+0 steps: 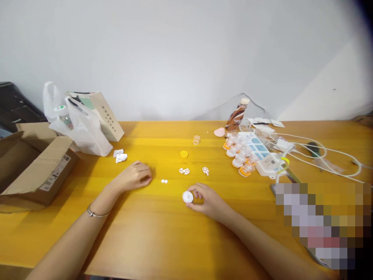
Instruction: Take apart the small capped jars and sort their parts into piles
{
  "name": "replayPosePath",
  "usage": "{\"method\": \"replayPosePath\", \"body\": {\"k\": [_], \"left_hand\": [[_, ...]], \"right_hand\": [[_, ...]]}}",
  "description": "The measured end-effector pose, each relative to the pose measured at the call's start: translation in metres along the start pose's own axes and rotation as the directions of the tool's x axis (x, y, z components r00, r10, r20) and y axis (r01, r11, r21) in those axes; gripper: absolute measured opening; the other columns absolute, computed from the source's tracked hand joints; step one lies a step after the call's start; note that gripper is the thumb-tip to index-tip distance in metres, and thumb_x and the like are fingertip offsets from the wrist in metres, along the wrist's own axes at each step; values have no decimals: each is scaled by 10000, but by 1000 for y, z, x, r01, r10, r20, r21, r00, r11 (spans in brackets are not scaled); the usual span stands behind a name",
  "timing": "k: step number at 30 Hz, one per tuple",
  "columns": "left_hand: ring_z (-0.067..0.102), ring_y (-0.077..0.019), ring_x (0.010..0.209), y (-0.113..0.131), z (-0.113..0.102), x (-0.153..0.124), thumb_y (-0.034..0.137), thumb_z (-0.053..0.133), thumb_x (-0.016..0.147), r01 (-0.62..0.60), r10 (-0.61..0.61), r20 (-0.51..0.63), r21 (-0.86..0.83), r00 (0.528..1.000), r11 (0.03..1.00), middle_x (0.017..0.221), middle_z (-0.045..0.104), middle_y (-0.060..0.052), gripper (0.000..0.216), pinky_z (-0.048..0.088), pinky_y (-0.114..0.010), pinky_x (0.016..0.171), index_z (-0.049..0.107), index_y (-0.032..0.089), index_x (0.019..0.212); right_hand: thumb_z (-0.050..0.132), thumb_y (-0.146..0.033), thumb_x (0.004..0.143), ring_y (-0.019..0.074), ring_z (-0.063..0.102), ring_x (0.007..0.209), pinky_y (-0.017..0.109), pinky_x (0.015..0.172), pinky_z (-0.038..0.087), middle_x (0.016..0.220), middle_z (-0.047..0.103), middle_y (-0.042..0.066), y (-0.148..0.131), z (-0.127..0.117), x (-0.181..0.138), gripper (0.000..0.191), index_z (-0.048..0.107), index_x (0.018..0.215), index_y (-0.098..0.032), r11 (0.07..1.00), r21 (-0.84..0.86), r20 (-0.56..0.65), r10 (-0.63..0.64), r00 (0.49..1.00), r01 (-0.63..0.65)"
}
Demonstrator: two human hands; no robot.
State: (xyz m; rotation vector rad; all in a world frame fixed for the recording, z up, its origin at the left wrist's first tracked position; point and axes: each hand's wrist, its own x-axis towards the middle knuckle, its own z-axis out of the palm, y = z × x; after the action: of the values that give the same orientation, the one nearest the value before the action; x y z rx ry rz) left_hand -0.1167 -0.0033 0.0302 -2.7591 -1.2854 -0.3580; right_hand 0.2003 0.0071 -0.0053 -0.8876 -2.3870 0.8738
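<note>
My right hand (205, 199) pinches a small white round disc-shaped part (188, 197) between thumb and fingers, low over the table. My left hand (135, 175) rests on the table, its curled fingers meeting the thumb with a gap inside the loop; nothing shows in it. Between the hands lie two tiny white round pieces (164, 181), nearer the left. Farther back are a pair of white openwork pieces (184, 171) and another white openwork piece (205, 170). Behind them sit a yellow round part (183, 154) and a small clear cup-like piece (196, 140).
An open cardboard box (55, 175), white plastic bag (87, 134), paper bag (109, 120) and foil pieces (120, 155) stand left. At right are several clear-and-orange assemblies (239, 159), a power strip (266, 163), cables (309, 138), a bottle (236, 116) and a pink piece (219, 132).
</note>
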Motion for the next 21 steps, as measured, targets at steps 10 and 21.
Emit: {"method": "replayPosePath", "body": {"k": [10,21], "left_hand": [[578,-106,720,76,14,28,235,509,837,90,-259,-203,-596,944,798,775,623,-42,110,455,-231,692,571,148,809],[567,-126,790,113,37,45,253,579,797,75,-166,-84,-637,983,767,890,602,-60,203,460,-239,704,579,160,977]], "right_hand": [[652,-223,681,121,471,656,240,628,378,688,505,-15,-3,-1,0,186,567,844,-192,1000,3,1,-8,1000,8],[645,-220,686,123,468,662,236,619,380,689,504,-15,3,0,0,200,555,864,-195,998,16,6,-64,998,64]]}}
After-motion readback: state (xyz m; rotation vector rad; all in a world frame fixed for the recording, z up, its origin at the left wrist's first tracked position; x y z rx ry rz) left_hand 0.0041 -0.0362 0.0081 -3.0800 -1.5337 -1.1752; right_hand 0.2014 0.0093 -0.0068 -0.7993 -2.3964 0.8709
